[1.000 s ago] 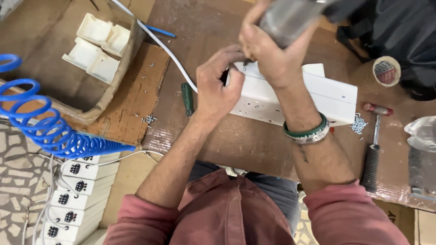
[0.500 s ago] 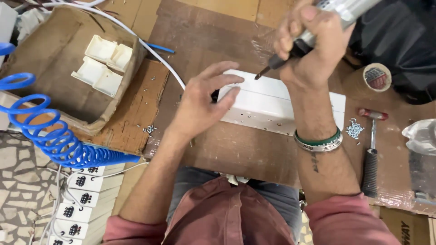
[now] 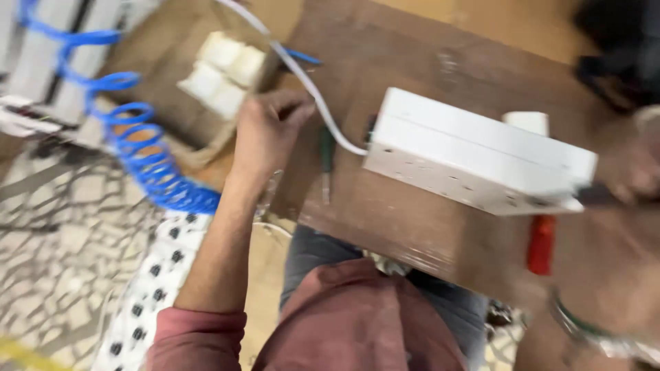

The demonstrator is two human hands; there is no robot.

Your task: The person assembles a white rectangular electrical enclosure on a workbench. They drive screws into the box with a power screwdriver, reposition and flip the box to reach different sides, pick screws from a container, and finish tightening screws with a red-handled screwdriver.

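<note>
near edge of table [image 3: 412, 233]: red-handled tool [image 3: 541, 244]. right hand [image 3: 636, 168], blurred, at the right end of the long white socket box [image 3: 474, 158]; can't tell its grip. left hand [image 3: 265, 134] w/ fingers curled, loosely apart, touching the white cable [image 3: 309, 89], green screwdriver [image 3: 326, 154] just beside. farther: cardboard box [image 3: 172, 130] w/ white parts [image 3: 223, 72], blue coiled hose [image 3: 148, 158].

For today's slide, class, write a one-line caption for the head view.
Left hand by the white cable and green screwdriver; right hand, blurred, at the far end of a long white socket strip on the bench.
</note>
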